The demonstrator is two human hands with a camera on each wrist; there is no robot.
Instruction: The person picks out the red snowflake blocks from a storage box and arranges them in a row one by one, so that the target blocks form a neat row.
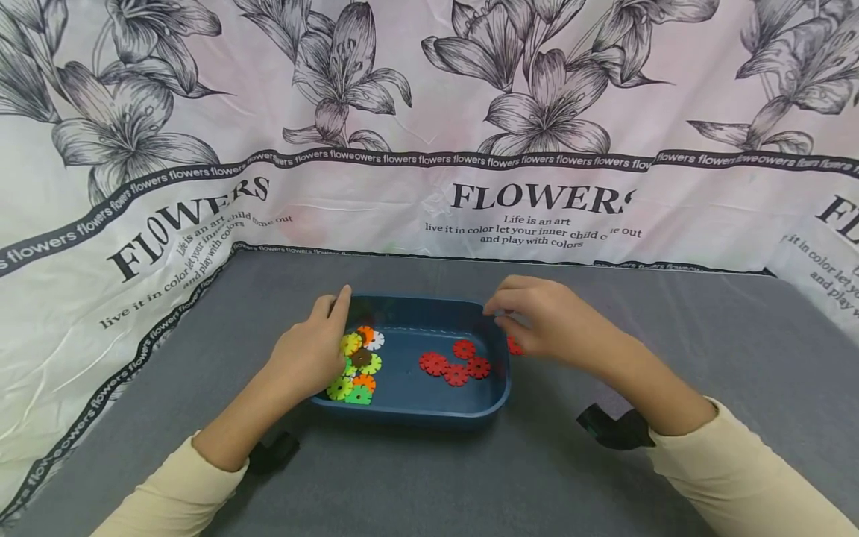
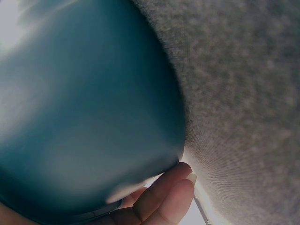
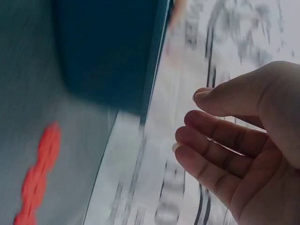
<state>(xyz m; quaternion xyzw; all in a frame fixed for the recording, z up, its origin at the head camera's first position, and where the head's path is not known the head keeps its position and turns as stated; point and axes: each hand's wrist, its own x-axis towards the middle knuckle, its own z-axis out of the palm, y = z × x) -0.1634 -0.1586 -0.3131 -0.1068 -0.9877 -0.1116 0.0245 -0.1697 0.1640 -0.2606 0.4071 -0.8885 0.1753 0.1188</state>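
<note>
A dark blue tray (image 1: 429, 414) stands on the grey cloth. My left hand (image 1: 315, 350) grips its left end, with bent fingertips (image 2: 176, 201) showing at the tray's edge in the left wrist view. Beside that hand, inside the tray, lie yellow, green, orange, white and brown notched plastic discs (image 1: 362, 358). Several red notched discs (image 1: 457, 374) lie toward the tray's right side. My right hand (image 1: 546, 317) hovers by the far right corner, fingers loosely bent and nothing between them. Partly hidden beneath it, more red discs (image 3: 41, 173) lie in a row outside the tray.
Behind the tray, a white flower-printed cloth (image 1: 376, 201) hangs at the back of the grey surface (image 1: 436, 485). Dark wrist-worn devices (image 1: 614, 429) sit beside both forearms. Cream sleeves (image 1: 738, 477) cover the arms.
</note>
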